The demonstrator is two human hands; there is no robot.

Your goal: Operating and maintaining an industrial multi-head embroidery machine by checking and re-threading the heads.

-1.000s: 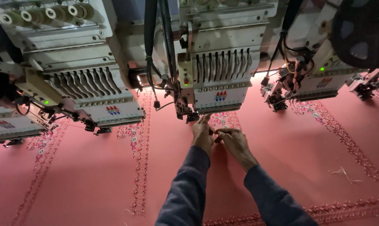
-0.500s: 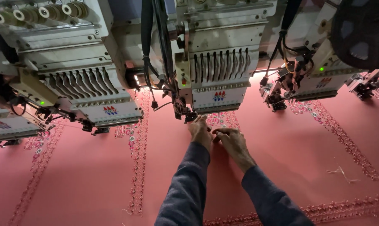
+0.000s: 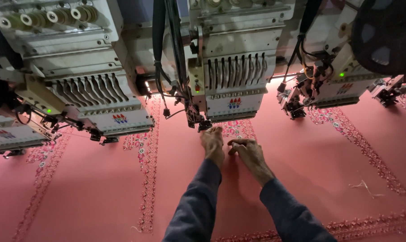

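Head view: left fingers [image 3: 213, 131] just under middle embroidery head [image 3: 232, 76], on pink cloth [image 3: 100, 188].

Warm, dim light falls across the pink fabric [image 3: 100, 188], brightest in a strip behind the embroidery heads [image 3: 232, 85] — a small lamp glows beside the middle one. Soft shadows pool under the heads and the sleeves. Focus is fair; wide-angle distortion bends the frame's edges — dark corners.
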